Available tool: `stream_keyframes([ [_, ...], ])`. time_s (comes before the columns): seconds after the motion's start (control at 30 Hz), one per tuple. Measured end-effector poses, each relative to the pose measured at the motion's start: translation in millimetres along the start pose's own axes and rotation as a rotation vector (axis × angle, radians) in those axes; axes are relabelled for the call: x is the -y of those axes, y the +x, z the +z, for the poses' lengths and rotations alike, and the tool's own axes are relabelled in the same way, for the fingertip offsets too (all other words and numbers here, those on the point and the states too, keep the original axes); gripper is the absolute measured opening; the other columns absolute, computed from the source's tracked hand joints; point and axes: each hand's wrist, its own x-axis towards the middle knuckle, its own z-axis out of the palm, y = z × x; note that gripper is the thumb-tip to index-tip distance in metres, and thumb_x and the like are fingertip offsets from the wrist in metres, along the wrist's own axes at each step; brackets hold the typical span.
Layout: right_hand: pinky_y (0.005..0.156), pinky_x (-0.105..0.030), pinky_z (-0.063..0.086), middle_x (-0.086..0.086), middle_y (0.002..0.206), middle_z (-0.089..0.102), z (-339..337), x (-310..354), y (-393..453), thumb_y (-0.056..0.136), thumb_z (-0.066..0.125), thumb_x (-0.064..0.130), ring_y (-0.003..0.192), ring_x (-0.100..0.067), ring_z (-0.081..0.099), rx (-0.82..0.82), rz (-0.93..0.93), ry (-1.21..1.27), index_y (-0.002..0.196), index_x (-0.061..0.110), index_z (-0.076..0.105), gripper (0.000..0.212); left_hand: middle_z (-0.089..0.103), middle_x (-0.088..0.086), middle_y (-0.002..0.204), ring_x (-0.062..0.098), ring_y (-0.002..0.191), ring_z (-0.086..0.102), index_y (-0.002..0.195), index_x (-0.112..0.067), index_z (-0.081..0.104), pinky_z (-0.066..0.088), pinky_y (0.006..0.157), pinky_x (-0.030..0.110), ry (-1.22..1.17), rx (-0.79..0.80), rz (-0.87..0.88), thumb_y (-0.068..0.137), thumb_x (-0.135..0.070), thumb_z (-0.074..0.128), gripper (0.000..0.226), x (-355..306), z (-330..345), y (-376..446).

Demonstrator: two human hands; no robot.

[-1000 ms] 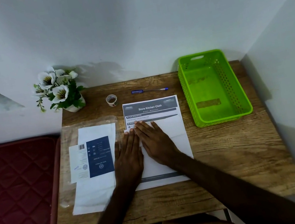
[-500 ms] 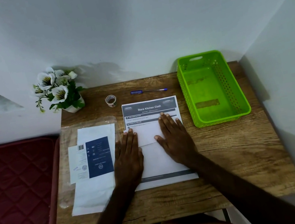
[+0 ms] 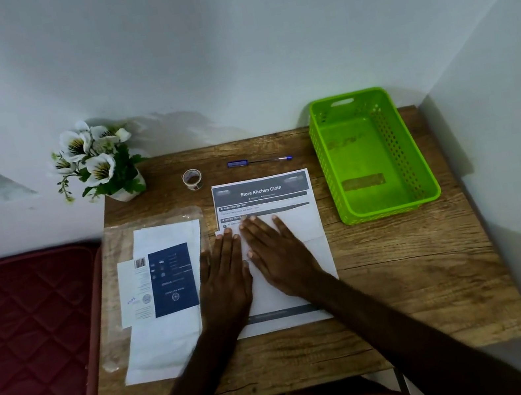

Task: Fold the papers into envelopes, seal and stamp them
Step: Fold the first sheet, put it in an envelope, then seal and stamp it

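A printed sheet headed "Store Kitchen Cloth" [image 3: 261,192] lies in the middle of the wooden table [image 3: 405,276]. A folded white paper [image 3: 302,224] lies on top of it. My left hand [image 3: 226,276] presses flat on the left side of the fold, fingers straight. My right hand [image 3: 277,253] lies flat beside it, fingers spread over the fold. The two hands touch side by side. A small roll of tape [image 3: 192,178] and a blue pen [image 3: 258,162] lie behind the sheet.
A clear plastic sleeve with white papers and a dark blue card [image 3: 171,279] lies to the left. A green perforated basket [image 3: 369,153] stands at the right rear. A pot of white flowers [image 3: 96,163] is at the left rear corner. A red mattress [image 3: 23,343] borders the table's left.
My right hand slid right along the fold and has come back left beside my left hand. My left hand stayed pressed in place.
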Motion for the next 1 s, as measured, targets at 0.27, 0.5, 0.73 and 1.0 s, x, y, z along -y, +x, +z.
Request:
stream_keyframes([
  [0.27,0.127,-0.047,0.012,-0.008,0.170,0.014,-1.4,-12.2,-12.8,0.106,0.029,0.050,0.157,-0.021,0.011,0.004,0.148,0.020,0.161,0.010,0.021,0.068,0.027,0.014,0.166,0.030,0.155,0.022,0.157,-0.005,0.033,0.019,0.125,0.053,0.035,0.018,-0.002,0.104,-0.027,0.040,0.058,-1.8,-2.8,2.1],
  [0.5,0.126,-0.047,0.013,-0.010,0.170,0.010,-7.7,-43.9,-28.8,0.104,0.026,0.055,0.157,-0.023,0.008,0.019,0.345,-0.019,0.161,0.008,0.017,0.075,0.022,0.011,0.168,0.028,0.157,0.017,0.159,-0.008,0.028,0.016,0.126,0.052,0.036,0.051,-0.020,0.104,-0.033,0.037,0.061,-1.2,-3.1,1.6],
  [0.73,0.126,-0.047,0.014,-0.008,0.170,0.014,-10.0,-43.1,-32.3,0.105,0.027,0.051,0.157,-0.020,0.010,-0.073,0.321,0.091,0.160,0.008,0.022,0.070,0.025,0.007,0.167,0.024,0.156,0.019,0.159,-0.012,0.031,0.009,0.128,0.049,-0.017,0.080,-0.031,0.107,-0.042,0.029,0.060,2.7,-7.8,4.9],
  [1.0,0.110,-0.050,0.041,-0.011,0.133,0.065,-20.7,-6.8,-30.6,0.095,0.062,0.017,0.134,-0.032,0.052,-0.349,-0.113,0.160,0.117,0.008,0.073,0.026,0.035,0.009,0.163,0.024,0.156,0.021,0.153,-0.013,0.042,0.013,0.127,0.054,-0.022,-0.016,0.037,0.108,-0.039,0.032,0.053,58.8,-48.6,19.4],
])
